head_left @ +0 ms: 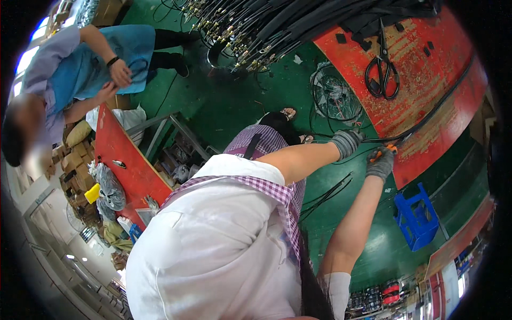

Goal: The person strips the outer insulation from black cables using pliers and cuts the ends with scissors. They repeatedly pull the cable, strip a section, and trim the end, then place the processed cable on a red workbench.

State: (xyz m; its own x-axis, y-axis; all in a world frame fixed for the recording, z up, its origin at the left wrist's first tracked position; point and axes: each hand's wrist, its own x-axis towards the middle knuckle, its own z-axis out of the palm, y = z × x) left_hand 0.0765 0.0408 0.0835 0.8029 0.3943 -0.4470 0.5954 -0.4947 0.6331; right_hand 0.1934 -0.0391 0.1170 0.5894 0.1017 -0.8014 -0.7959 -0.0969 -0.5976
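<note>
My left hand (348, 143), in a grey knit glove, is closed around a few thin black cables (421, 124) at the edge of a red work table (426, 64). The cables run across the tabletop toward its far right side. Just right of it, my right hand (380, 163), gloved alike, grips an orange-handled hand tool (383, 153) beside the cables. The glove hides the tool's working end, so its exact kind cannot be made out. Large black-handled scissors (382, 74) lie on the worn tabletop, apart from both hands.
A thick bundle of black cables (277, 26) with brass-coloured ends hangs at the top. Loose cable coils (333, 98) lie on the green floor near a blue plastic stool (416, 217). Left, a person in a blue apron (114, 64) stands by another red table (125, 160).
</note>
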